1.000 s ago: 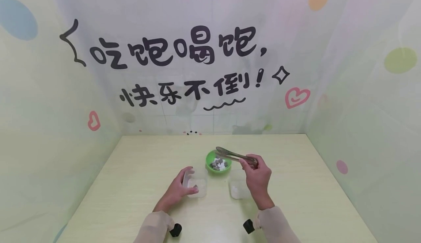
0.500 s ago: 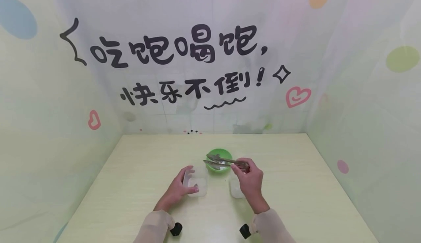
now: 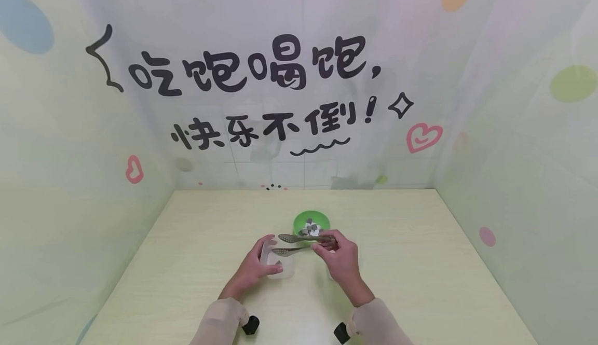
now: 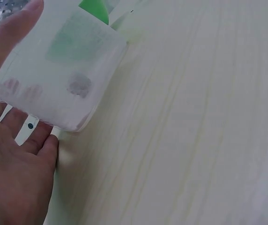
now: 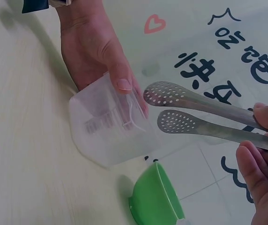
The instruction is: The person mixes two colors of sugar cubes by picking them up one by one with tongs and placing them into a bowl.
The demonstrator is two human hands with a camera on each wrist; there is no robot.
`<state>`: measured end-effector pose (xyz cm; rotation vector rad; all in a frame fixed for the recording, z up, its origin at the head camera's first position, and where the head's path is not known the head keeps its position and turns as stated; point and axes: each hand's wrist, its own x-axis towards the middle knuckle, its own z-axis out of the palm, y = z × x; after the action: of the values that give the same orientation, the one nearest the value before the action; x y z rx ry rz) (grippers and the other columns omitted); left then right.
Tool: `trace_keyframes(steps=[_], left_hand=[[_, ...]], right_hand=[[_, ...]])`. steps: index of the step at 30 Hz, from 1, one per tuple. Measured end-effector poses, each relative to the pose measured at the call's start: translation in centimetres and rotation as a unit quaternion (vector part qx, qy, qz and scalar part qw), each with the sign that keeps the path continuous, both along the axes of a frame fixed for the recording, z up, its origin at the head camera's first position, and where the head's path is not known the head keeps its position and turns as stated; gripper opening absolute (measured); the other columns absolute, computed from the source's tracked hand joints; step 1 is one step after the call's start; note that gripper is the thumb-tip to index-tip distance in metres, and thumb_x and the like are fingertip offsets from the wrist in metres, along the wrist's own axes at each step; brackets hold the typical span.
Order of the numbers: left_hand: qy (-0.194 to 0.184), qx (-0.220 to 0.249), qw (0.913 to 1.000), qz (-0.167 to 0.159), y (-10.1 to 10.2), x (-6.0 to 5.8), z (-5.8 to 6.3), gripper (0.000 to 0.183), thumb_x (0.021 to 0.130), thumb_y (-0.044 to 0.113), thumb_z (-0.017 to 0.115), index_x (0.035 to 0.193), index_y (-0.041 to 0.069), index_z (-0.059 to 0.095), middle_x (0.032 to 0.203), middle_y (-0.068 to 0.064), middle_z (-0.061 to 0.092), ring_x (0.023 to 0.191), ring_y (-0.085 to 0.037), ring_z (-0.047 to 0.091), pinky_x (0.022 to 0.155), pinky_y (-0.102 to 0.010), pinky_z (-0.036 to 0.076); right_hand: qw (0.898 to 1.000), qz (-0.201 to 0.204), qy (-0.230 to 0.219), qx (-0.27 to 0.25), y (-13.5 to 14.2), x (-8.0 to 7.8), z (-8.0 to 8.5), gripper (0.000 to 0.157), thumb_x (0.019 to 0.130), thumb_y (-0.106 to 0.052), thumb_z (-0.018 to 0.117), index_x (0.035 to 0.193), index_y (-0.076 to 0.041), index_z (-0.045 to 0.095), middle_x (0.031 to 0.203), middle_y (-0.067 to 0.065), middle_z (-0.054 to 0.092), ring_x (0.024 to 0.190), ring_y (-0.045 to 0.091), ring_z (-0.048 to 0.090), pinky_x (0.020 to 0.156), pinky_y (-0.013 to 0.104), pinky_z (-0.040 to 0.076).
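My left hand (image 3: 252,268) grips a clear plastic container (image 3: 286,271) by its left side, thumb at the near rim. One grey piece (image 4: 80,85) shows through the container's wall in the left wrist view. My right hand (image 3: 343,262) holds metal tongs (image 3: 291,238) with perforated tips, which overlap the container's far part in the head view. In the right wrist view the tong tips (image 5: 178,122) are apart with nothing between them. Behind the hands, a green bowl (image 3: 308,216) holds several grey and white pieces (image 3: 312,228).
A second clear container (image 3: 330,272) stands under my right hand, mostly hidden by it. The pale wooden table (image 3: 210,215) meets a printed back wall (image 3: 299,174) and side walls.
My right hand has moved left and toward me, taking the tongs from over the green bowl to the left container. My left hand has stayed on the container.
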<state>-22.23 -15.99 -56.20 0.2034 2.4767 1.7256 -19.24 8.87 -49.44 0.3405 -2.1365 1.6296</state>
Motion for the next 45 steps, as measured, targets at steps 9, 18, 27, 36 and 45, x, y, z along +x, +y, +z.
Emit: trace_keyframes(steps=[9,18,27,36,45], left_hand=[[-0.002,0.006,1.0000,-0.005,-0.1,0.0,-0.2,0.091,0.071,0.016,0.087,0.147,0.021,0.037,0.138,-0.012,0.049,0.117,-0.029,0.049,0.099,-0.048,0.039],[0.002,0.000,1.0000,-0.005,-0.1,-0.1,-0.3,0.092,0.071,0.017,0.088,0.148,0.021,0.037,0.138,-0.010,0.049,0.118,-0.029,0.049,0.099,-0.048,0.039],[0.009,-0.004,0.9999,-0.007,-0.1,-0.2,-0.4,0.093,0.070,0.024,0.089,0.148,0.018,0.038,0.143,-0.011,0.047,0.131,-0.034,0.041,0.106,-0.056,0.031],[0.012,0.004,0.9999,-0.009,0.0,-0.1,-0.3,0.093,0.069,0.023,0.089,0.147,0.018,0.039,0.142,-0.010,0.048,0.132,-0.034,0.040,0.108,-0.057,0.029],[0.003,-0.004,1.0000,0.001,0.0,0.0,-0.2,0.093,0.068,0.023,0.089,0.146,0.023,0.040,0.144,-0.010,0.046,0.130,-0.034,0.041,0.106,-0.056,0.032]], right_hand=[[0.998,0.018,-0.048,0.024,-1.1,-0.2,0.0,0.027,0.078,-0.009,0.081,0.099,0.000,0.067,0.082,0.008,0.071,0.070,0.015,0.067,0.061,0.025,0.056],[0.994,0.036,-0.074,0.076,-1.9,-0.8,-0.1,0.026,0.078,-0.011,0.081,0.098,-0.004,0.067,0.079,0.002,0.068,0.067,0.011,0.062,0.058,0.023,0.054],[0.981,0.053,-0.117,0.143,-2.5,-0.9,0.2,0.023,0.080,-0.014,0.081,0.097,-0.008,0.067,0.079,-0.004,0.066,0.069,0.008,0.060,0.056,0.022,0.051],[0.976,0.061,-0.105,0.181,-3.0,-1.1,-0.1,0.018,0.080,-0.012,0.080,0.092,-0.010,0.066,0.079,-0.005,0.067,0.068,0.007,0.058,0.057,0.021,0.050],[0.978,0.057,-0.083,0.184,-3.1,-0.9,-0.5,0.018,0.080,-0.011,0.079,0.091,-0.010,0.065,0.080,-0.002,0.069,0.069,0.006,0.060,0.059,0.021,0.051]])
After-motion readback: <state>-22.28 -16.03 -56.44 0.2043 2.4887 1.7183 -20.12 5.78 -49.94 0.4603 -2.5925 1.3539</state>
